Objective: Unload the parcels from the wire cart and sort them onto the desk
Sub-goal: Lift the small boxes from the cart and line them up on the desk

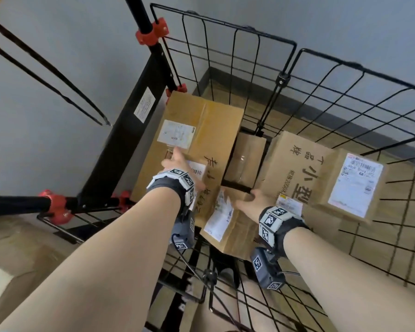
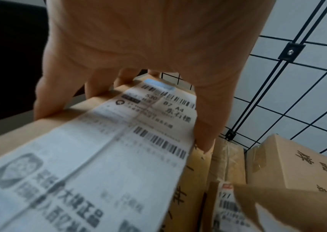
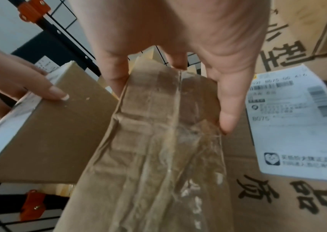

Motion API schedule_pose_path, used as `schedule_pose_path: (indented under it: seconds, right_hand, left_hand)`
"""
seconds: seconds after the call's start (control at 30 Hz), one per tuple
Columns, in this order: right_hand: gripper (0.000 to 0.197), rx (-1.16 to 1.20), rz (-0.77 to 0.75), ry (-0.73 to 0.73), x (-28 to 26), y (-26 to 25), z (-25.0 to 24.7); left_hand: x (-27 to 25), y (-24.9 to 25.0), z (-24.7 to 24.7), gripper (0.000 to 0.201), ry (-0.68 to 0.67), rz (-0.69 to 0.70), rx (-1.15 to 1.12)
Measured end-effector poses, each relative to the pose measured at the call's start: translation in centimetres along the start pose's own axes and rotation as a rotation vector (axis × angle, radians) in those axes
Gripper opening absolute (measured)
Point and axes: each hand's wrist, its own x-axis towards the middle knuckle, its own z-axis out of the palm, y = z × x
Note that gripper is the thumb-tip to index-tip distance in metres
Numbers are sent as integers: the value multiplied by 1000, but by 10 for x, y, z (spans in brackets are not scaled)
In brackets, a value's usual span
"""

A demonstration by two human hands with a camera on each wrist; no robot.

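Reaches down with both arms into the black wire cart (image 1: 285, 77), a cage of thin grid panels joined by small black clips.

Grips with the left hand (image 2: 138, 47) a small brown box (image 2: 99, 149): fingers (image 2: 45, 102) curled over one long edge, thumb pressed against the opposite side. Bears on its top face a long white shipping label that covers nearly the whole width, with several barcodes, a dark rounded logo and blurred black print. Sits tilted over the large carton (image 1: 201, 130) at the cart's left side, itself plain brown with a white label and handwritten black characters.

Clasps with the right hand (image 3: 178, 39) a crumpled parcel (image 3: 158, 141), thumb along one long edge and fingers on the other, so holding it across its width. Shows creased, dented brown cardboard with a strip of clear tape wrinkled down the middle; carries a white label on another face, seen from the head camera. Lies tilted near the cart's near side, just beside the small brown box and between the two big cartons.

Leaves a narrow taped box (image 1: 246, 159) deeper in the gap between those cartons. Holds at the cart's right a printed carton (image 1: 295, 168) with bold black characters and a white label, and against its right part a labelled box (image 1: 352, 185), tilted, its white label facing up.

Stands just beside the cart's left: a black stand (image 1: 151, 32) with red clamps.
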Motion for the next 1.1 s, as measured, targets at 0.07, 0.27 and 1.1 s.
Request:
schedule_pose_path:
  seconds: [0.07, 0.27, 1.1]
  right_hand:
    - [80, 13, 7, 4, -3, 3, -6]
    - [88, 186, -14, 75, -42, -7, -41]
    - [78, 17, -776, -28, -284, -66, -56]
  left_hand:
    - [-6, -1, -4, 97, 17, 8, 5]
    - [-49, 3, -43, 113, 90, 78, -194]
    - [-376, -165, -109, 98, 756, -71, -541]
